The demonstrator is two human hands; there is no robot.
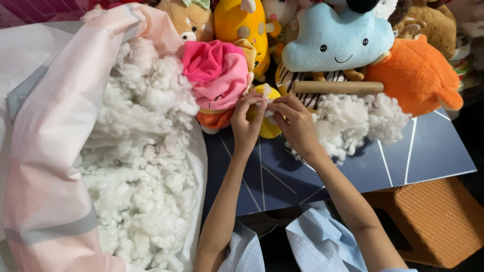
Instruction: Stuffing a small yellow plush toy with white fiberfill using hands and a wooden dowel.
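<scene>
While both hands work at one small toy, these things lie about them, biggest first:

- A large pink, white and grey plastic bag (45, 151) fills the left side, folded open and heaped with loose white stuffing (141, 166).
- A dark blue table (433, 151) with thin white lines carries everything else; a woven brown stool (438, 221) stands at its near right corner.
- Finished plush toys crowd the far edge: an orange plush (418, 75), a pale blue cloud plush (338, 43) with a smiling face, and a yellow spotted plush (239, 22).
- A smaller pile of white stuffing (353, 123) lies on the table, just right of the right hand.
- A pink plush (217, 73) with an orange underside sits beside the left hand, touching the small toy.
- A brown wooden stick (338, 87) lies across the striped toy beneath the cloud.
- The left hand (247, 126) pinches the yellow toy skin (267, 126) at its top, fingers closed on the fabric.
- The right hand (295, 123) meets it there, fingertips pressed together on a white tuft (265, 103) at the skin's opening.
</scene>
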